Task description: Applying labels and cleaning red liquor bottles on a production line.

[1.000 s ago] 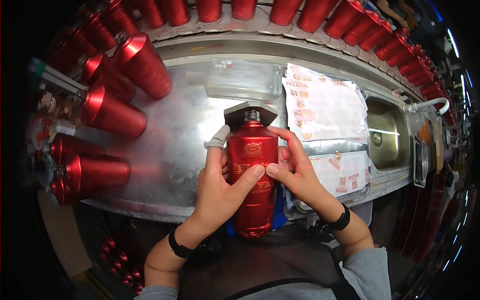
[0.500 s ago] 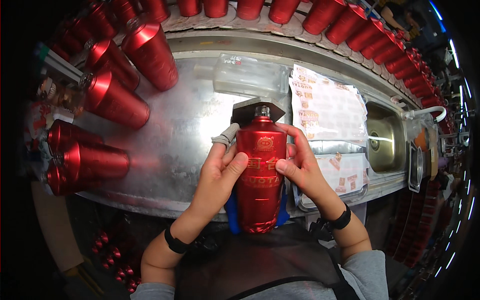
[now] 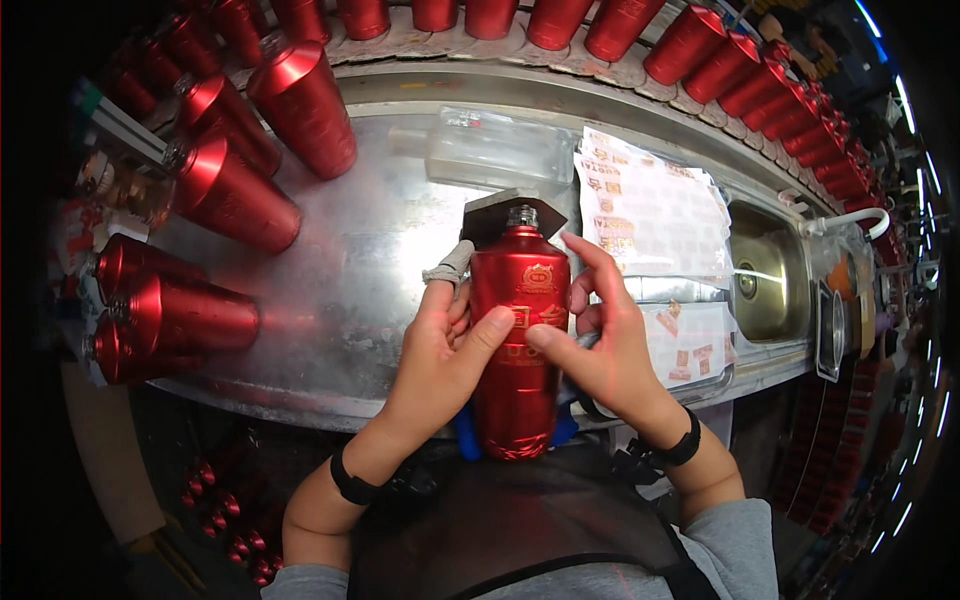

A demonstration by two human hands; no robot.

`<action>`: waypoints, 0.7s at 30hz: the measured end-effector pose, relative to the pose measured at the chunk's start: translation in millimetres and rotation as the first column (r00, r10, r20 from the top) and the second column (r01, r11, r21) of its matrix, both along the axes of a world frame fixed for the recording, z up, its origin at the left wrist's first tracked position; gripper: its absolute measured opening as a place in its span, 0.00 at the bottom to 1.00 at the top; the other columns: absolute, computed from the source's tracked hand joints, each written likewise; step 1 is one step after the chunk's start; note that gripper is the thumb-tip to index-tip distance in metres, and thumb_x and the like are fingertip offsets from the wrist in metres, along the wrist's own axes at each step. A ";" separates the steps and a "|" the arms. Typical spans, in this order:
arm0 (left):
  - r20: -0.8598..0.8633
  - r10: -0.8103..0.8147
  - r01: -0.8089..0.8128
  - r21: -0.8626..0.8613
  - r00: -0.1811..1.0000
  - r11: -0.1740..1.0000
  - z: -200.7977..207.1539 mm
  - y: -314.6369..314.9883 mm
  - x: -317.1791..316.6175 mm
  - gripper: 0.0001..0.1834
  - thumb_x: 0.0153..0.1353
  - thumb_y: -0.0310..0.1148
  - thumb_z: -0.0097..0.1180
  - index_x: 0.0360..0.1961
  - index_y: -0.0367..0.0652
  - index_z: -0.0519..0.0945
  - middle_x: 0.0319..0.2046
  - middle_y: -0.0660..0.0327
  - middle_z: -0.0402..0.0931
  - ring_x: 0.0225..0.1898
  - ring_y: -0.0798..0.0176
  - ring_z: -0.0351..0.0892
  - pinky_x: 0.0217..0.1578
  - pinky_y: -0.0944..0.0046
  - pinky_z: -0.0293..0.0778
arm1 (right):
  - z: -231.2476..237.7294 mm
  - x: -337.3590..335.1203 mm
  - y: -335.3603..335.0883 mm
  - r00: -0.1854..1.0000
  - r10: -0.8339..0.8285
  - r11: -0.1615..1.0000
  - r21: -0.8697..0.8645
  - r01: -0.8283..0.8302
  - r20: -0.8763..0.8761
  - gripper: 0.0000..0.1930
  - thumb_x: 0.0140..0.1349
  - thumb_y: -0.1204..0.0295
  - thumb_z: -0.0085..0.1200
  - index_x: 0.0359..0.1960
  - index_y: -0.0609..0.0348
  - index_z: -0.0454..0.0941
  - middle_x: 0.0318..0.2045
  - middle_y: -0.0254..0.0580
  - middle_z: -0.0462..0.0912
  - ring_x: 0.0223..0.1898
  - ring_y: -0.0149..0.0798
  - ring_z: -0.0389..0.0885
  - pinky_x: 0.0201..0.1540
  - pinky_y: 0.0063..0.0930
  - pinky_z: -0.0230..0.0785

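- A red bottle [image 3: 520, 400] is held at the near edge of the desk [image 3: 330, 250], its neck pointed toward a dark block [image 3: 488, 216].
- Its left side is gripped by the left hand [image 3: 438, 345].
- The right hand [image 3: 612, 345] is loosely curved beside it, thumb laid on the front; whether the fingers are pressed against it cannot be told.
- A clear bottle [image 3: 500, 150] is laid beyond the block, left of printed sheets [image 3: 650, 212].
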State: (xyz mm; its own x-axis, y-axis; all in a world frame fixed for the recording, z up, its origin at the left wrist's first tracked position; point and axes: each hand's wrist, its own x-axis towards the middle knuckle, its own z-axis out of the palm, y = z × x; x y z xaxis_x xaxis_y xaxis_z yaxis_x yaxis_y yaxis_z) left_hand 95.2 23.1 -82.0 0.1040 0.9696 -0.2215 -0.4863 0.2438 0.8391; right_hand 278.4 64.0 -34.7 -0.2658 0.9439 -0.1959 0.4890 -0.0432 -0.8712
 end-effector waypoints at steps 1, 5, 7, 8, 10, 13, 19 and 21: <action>-0.003 0.015 -0.015 0.018 1.000 1.000 -2.0 0.2 0.0 0.39 0.70 0.31 0.55 0.74 0.33 0.47 0.67 0.42 0.60 0.65 0.59 0.67 0.64 0.63 0.65 | 0.5 -5.1 1.6 0.994 0.026 0.994 0.101 -0.037 0.108 0.41 0.53 0.59 0.69 0.67 0.60 0.64 0.35 0.38 0.73 0.32 0.29 0.72 0.35 0.23 0.68; 0.012 0.036 -0.036 0.016 0.999 0.999 -4.6 0.1 1.6 0.38 0.71 0.32 0.54 0.73 0.31 0.47 0.67 0.42 0.61 0.64 0.59 0.68 0.63 0.62 0.66 | 1.8 -15.4 4.7 0.980 0.010 0.971 0.231 -0.056 0.198 0.38 0.51 0.58 0.70 0.61 0.63 0.68 0.47 0.51 0.77 0.40 0.44 0.78 0.42 0.35 0.74; 0.008 0.036 -0.036 0.025 0.999 0.999 -2.1 0.8 1.7 0.38 0.71 0.32 0.53 0.73 0.31 0.48 0.66 0.42 0.62 0.64 0.60 0.68 0.63 0.63 0.66 | 1.3 -15.9 4.6 0.981 -0.010 0.980 0.199 -0.029 0.194 0.37 0.51 0.58 0.69 0.60 0.63 0.69 0.48 0.51 0.77 0.41 0.44 0.78 0.43 0.35 0.74; 0.003 0.036 -0.036 0.036 0.999 0.999 -1.4 1.1 2.0 0.37 0.72 0.33 0.53 0.72 0.30 0.48 0.66 0.43 0.62 0.63 0.60 0.69 0.63 0.63 0.66 | 1.7 -16.7 5.3 0.982 -0.013 0.981 0.193 -0.025 0.189 0.36 0.52 0.58 0.69 0.59 0.63 0.69 0.48 0.51 0.77 0.41 0.44 0.78 0.43 0.35 0.74; 0.004 0.050 -0.050 0.036 0.999 0.998 -1.6 1.7 3.1 0.36 0.72 0.32 0.52 0.72 0.30 0.49 0.66 0.43 0.63 0.63 0.61 0.69 0.62 0.63 0.67 | 1.2 -17.6 6.3 0.983 -0.017 0.982 0.188 -0.019 0.185 0.35 0.53 0.58 0.68 0.59 0.64 0.69 0.47 0.51 0.77 0.40 0.44 0.78 0.42 0.35 0.74; 0.004 0.072 -0.072 0.028 0.997 0.997 -1.6 2.4 5.2 0.35 0.72 0.32 0.52 0.72 0.31 0.50 0.65 0.43 0.64 0.62 0.62 0.70 0.61 0.64 0.68 | -1.3 -18.1 6.9 0.990 -0.028 0.985 0.174 0.003 0.139 0.34 0.55 0.57 0.67 0.58 0.64 0.70 0.47 0.51 0.77 0.39 0.44 0.78 0.41 0.35 0.73; 0.008 0.062 -0.062 0.011 0.998 0.998 -1.5 3.3 3.6 0.33 0.72 0.32 0.52 0.71 0.31 0.52 0.63 0.44 0.67 0.59 0.63 0.72 0.58 0.65 0.70 | -2.7 -16.9 7.4 0.986 -0.025 0.980 0.200 -0.009 0.167 0.33 0.57 0.56 0.65 0.58 0.64 0.70 0.46 0.51 0.78 0.38 0.42 0.76 0.40 0.33 0.71; 0.021 0.059 -0.059 0.011 0.998 0.998 -2.2 2.5 4.2 0.34 0.71 0.32 0.53 0.71 0.31 0.53 0.61 0.46 0.69 0.58 0.63 0.73 0.58 0.64 0.71 | -6.6 -11.8 8.3 0.990 -0.004 0.983 0.184 -0.022 0.139 0.32 0.58 0.57 0.65 0.60 0.63 0.70 0.40 0.45 0.77 0.35 0.36 0.72 0.38 0.30 0.69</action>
